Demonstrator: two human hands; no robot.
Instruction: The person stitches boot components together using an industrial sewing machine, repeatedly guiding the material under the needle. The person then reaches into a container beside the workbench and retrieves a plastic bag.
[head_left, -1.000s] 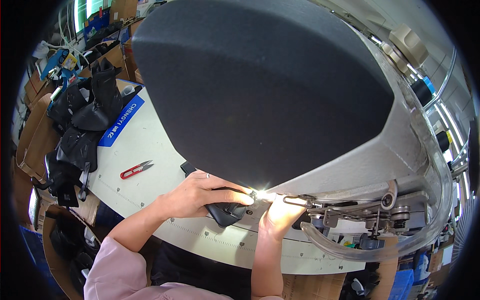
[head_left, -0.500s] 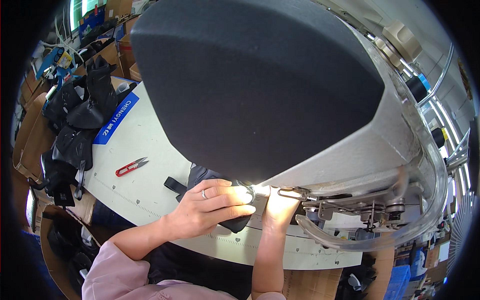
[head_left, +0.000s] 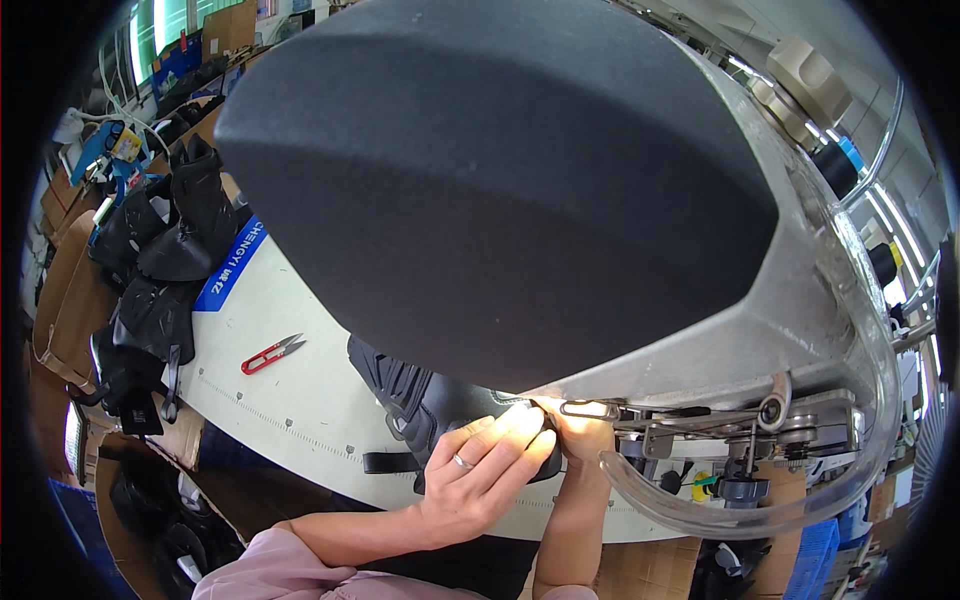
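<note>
Extending leftward from both hands [head_left: 478, 488] lies a black boot [head_left: 446, 408].

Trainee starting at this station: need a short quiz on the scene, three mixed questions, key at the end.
1. Where are the red-handled thread snips?
A) in the right grip
B) on the white table
C) in a cardboard box
2. True or false: the ring is on a finger of the right grip.
3. Name the machine whose dark head hangs over the black boot.

Key: 1: B. 2: False, it is on the left grip. 3: A sewing machine.
</note>
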